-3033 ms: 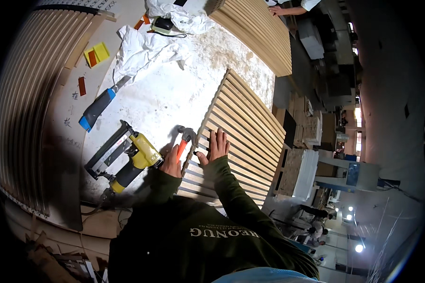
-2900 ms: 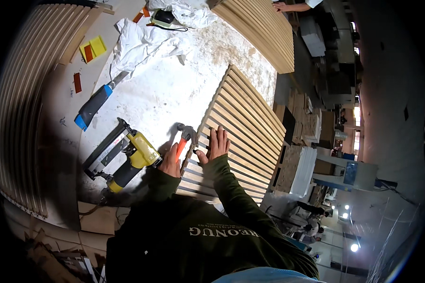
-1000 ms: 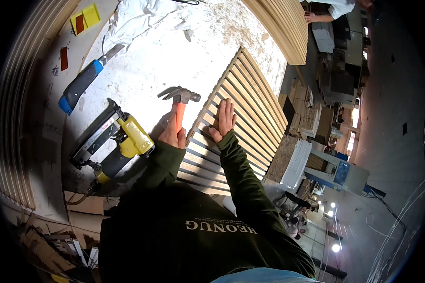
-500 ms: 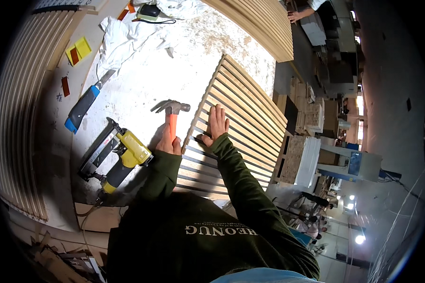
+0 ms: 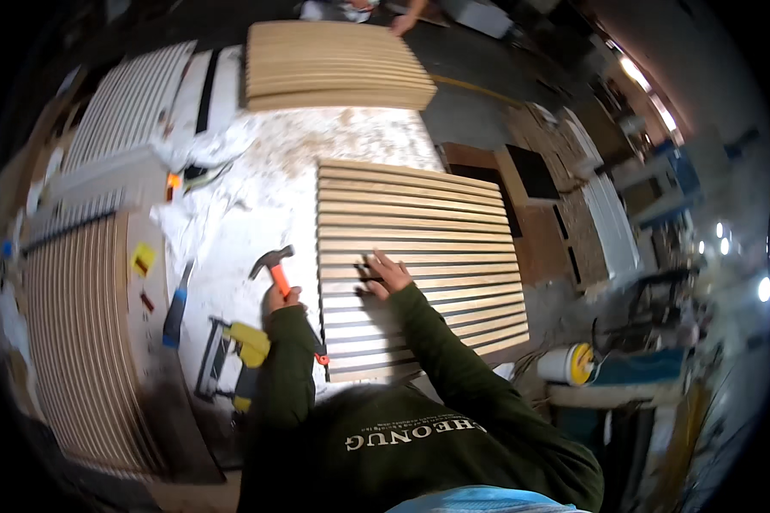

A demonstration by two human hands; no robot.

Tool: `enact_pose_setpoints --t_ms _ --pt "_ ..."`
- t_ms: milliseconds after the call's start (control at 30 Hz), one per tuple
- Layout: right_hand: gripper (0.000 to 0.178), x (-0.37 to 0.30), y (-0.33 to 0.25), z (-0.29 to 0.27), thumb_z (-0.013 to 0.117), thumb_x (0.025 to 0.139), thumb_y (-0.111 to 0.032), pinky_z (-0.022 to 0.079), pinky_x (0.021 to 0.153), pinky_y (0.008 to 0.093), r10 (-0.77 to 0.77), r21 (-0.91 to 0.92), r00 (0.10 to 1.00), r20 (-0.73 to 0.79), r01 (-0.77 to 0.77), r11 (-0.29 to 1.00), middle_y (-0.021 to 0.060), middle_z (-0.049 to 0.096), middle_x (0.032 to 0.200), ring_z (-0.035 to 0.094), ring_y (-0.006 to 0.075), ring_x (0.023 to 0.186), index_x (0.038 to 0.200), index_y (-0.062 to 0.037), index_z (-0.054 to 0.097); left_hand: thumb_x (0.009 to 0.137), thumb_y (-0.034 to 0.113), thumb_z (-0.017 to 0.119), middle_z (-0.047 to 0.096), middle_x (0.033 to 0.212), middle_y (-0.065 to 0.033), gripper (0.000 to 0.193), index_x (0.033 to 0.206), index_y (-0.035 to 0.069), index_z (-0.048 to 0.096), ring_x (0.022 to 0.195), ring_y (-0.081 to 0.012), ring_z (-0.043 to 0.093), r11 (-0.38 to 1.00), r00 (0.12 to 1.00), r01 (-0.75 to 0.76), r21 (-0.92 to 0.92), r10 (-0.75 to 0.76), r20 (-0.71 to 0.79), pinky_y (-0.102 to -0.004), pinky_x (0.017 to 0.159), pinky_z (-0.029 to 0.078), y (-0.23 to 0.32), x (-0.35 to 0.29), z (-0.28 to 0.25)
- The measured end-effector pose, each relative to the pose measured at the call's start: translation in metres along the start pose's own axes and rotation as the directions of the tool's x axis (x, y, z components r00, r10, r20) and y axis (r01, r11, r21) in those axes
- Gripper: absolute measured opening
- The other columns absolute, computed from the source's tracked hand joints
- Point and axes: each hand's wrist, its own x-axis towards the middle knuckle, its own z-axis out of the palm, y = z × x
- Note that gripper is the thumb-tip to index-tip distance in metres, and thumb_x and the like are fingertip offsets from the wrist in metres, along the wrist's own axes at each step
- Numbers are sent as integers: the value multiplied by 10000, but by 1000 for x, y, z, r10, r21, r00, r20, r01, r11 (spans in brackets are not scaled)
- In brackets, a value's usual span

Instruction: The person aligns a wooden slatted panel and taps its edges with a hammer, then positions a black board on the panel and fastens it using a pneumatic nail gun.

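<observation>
My left hand [image 5: 284,298] is closed round the orange handle of a claw hammer [image 5: 273,258], its dark head pointing away from me beside the panel's left edge. My right hand [image 5: 391,274] is over a slatted wooden panel [image 5: 428,231], fingers spread and holding nothing; whether it touches the slats I cannot tell. Pale slats alternate with dark grooves across this panel. Left of my left sleeve lies a yellow and black nail gun [image 5: 250,345]. Farther left is a blue and black handled tool [image 5: 175,318] with a flat metal blade. A small orange-tipped thing [image 5: 322,359] shows partly behind my sleeve.
Slatted panels [image 5: 334,64] are stacked at the table's far end, with another person's hand [image 5: 404,23] at their edge. More slatted boards [image 5: 85,333] line the left. Crumpled white cloth [image 5: 210,175] and a yellow pad [image 5: 142,259] lie nearby. A white bucket [image 5: 558,365] stands right.
The whole view has turned, so the panel now appears more squarely before me. My right hand's fingers are more spread, with their shadow beside them. The hammer stays in my left hand.
</observation>
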Motion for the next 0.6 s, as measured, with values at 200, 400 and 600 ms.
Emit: enact_pose_setpoints --t_ms 200,400,600 --pt "99 -131 77 -78 633 772 -261 142 1021 529 409 115 862 -301 -392 913 -1 647 867 581 166 931 797 -170 664 693 121 607 557 956 -173 538 1175 -46 434 865 -299 542 586 681 -568 578 729 -71 -395 812 427 -34 81 -61" --pt "341 -241 186 -137 736 634 -178 420 840 370 452 57 489 -746 -630 775 129 591 978 551 278 922 927 -61 606 766 45 514 484 1080 -266 394 1140 -67 460 999 -379 455 605 786 -616 504 515 343 -423 882 360 16 -61 33" --pt "647 -249 220 -169 643 701 -432 370 923 382 902 220 315 -295 -896 385 228 505 1140 482 345 1068 1183 -40 465 799 286 544 500 1107 -240 540 1250 37 381 1028 -399 464 12 777 -343 939 565 277 -481 897 335 -3 -105 63"
